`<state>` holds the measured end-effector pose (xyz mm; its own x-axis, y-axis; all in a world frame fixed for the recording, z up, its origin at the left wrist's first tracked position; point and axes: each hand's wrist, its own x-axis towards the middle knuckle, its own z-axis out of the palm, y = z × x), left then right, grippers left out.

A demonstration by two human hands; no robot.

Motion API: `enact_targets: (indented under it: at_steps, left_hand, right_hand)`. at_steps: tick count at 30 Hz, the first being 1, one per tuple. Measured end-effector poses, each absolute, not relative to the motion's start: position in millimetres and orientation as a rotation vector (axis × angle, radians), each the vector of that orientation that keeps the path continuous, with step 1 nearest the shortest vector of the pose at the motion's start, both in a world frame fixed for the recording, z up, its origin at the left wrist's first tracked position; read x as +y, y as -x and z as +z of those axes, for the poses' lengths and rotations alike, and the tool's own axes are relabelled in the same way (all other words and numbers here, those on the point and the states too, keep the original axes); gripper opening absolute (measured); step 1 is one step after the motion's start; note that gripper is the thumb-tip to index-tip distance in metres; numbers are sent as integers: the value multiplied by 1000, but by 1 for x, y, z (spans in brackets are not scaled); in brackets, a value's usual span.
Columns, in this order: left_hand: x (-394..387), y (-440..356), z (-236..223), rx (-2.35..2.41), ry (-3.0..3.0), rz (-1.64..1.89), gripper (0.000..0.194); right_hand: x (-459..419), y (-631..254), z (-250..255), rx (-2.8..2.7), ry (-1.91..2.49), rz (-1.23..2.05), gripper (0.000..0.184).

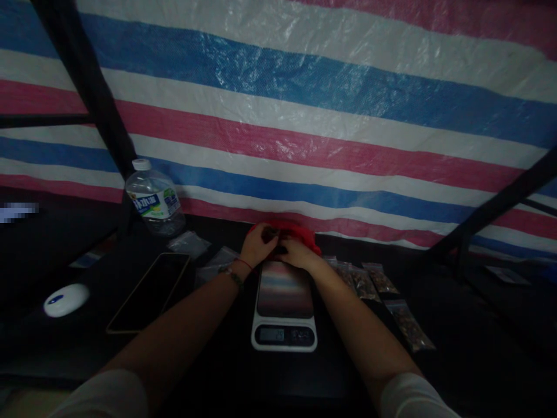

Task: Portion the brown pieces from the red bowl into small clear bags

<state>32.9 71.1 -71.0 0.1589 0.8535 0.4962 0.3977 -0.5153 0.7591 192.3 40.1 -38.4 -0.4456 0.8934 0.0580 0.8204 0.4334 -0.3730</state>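
Both my arms reach forward over a white kitchen scale on a dark table. My left hand and my right hand meet just beyond the scale's glossy plate, at a red bag or cloth. The left fingers pinch something small and dark at the red item's edge; the right fingers curl against it. The dim light hides what exactly they grip. A red string and a bracelet circle my left wrist.
A water bottle stands at the back left. A dark phone and a white oval device lie to the left. Empty clear bags lie behind the phone. Several filled small bags lie to the right. A striped tarp hangs behind.
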Motion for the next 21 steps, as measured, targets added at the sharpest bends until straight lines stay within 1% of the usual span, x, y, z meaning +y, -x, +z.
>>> enact_targets:
  at_steps: [4, 10, 13, 17, 21]
  left_hand:
    - [71, -32, -72, 1197, -1996, 1327, 26]
    - [69, -32, -71, 1139, -2073, 1269, 26]
    - [69, -31, -71, 1101, -2123, 1204, 26]
    - [70, -30, -73, 1114, -2172, 1147, 29]
    - [72, -31, -75, 1092, -2210, 1062, 32]
  right_hand:
    - [46, -199, -40, -2481, 1548, 351, 27]
    - [48, -208, -37, -2412, 1604, 308, 33]
    - [48, -211, -34, -2314, 1628, 282, 31]
    - [48, -214, -28, -2176, 1652, 252, 25]
    - [46, -208, -23, -2074, 1502, 243, 22]
